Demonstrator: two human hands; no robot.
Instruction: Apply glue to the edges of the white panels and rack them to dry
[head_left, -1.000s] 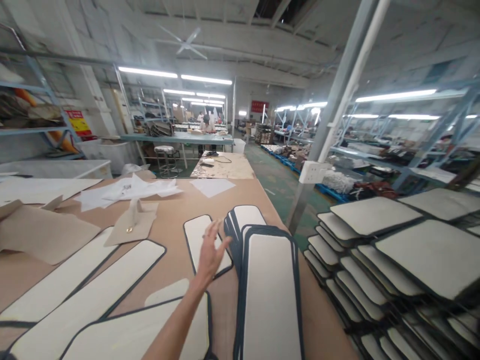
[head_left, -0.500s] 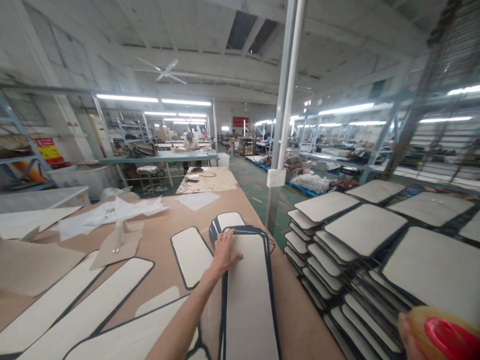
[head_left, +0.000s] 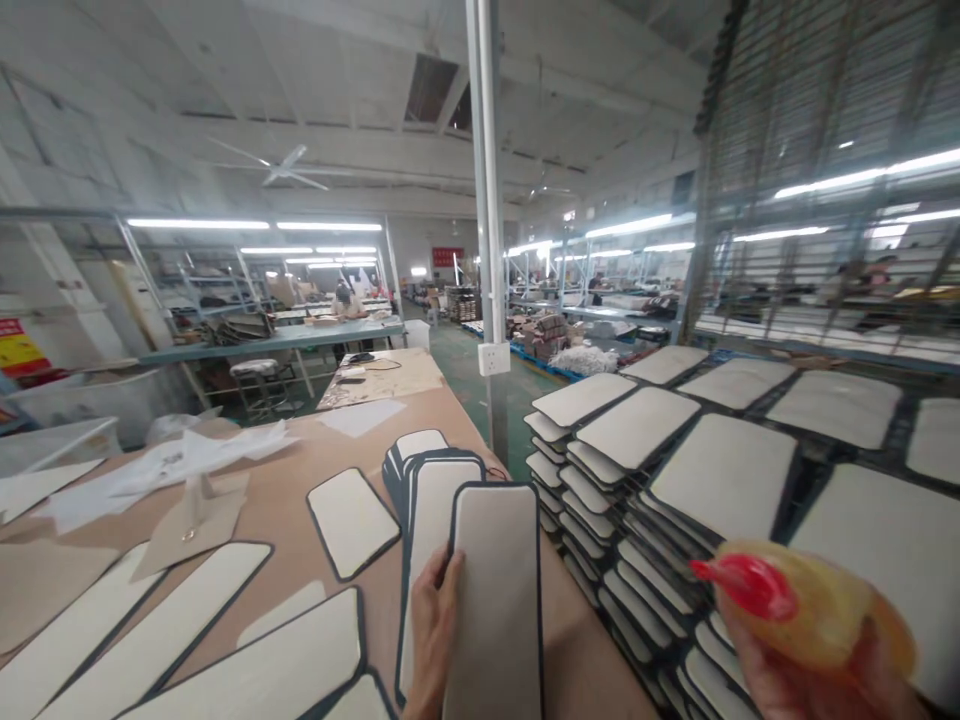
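My left hand (head_left: 431, 630) grips the left edge of a long off-white panel (head_left: 496, 600) with a dark border and rounded corners. The panel is raised in front of a stack of similar panels (head_left: 442, 485) on the brown table. At the lower right, my right hand (head_left: 780, 680) is wrapped around a yellowish squeeze bottle (head_left: 840, 600) with a red cap (head_left: 754, 585). The bottle lies tilted on its side, its nozzle pointing left, above the stacked panels at the right. Part of the right hand is hidden by the bottle.
Bordered panels (head_left: 352, 522) lie across the brown table (head_left: 292, 460), with white sheets (head_left: 187, 460) at its far left. Tall layers of panels on racks (head_left: 724, 470) stand close on the right. A metal post with a socket box (head_left: 493, 358) rises beyond the table edge.
My left hand has drawn the top panel off the stack and toward me, to the right. The bottle in my right hand has risen and come left into fuller view. The view has turned right.
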